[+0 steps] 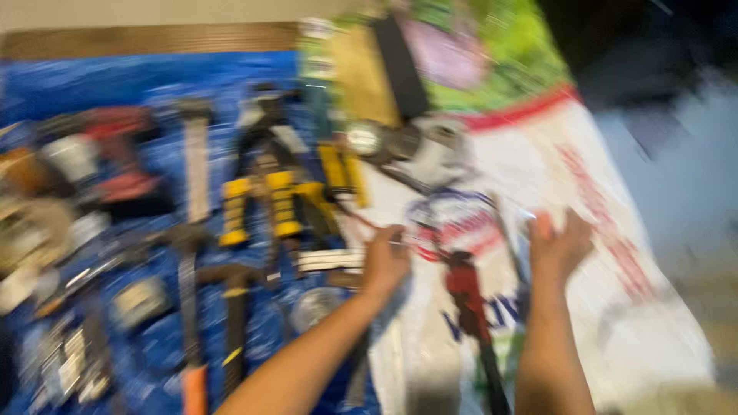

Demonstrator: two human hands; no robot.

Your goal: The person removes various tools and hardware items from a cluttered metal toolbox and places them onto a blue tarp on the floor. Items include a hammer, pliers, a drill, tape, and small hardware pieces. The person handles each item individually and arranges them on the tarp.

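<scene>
Blue tarp covered floor on left, white printed sack w/ red and green print spread on right; strip of wood flooring at top edge. Whole view badly motion-blurred.

Left hand reached fwd at seam between tarp and sack, fingers curled loosely; seemed to touch something small at fingertips, but couldn't tell what, or whether pinched. Right hand hovered over sack, fingers spread and raised, holding nothing.

Red-handled tool, long and dark toward near end, lay on sack between both forearms, just beside left hand, not gripped by either.

Yellow-black tools sat on tarp, near left hand on its left side. Hammer w/ dark handle lay nearer, left of left forearm; another long tool w/ orange tip beside it. Red drill farther left, well apart from hands. Round grey disc lay just left of left wrist. Grey power tool rested at top of sack, beyond both hands. More small items at far left, too blurred to tell.
</scene>
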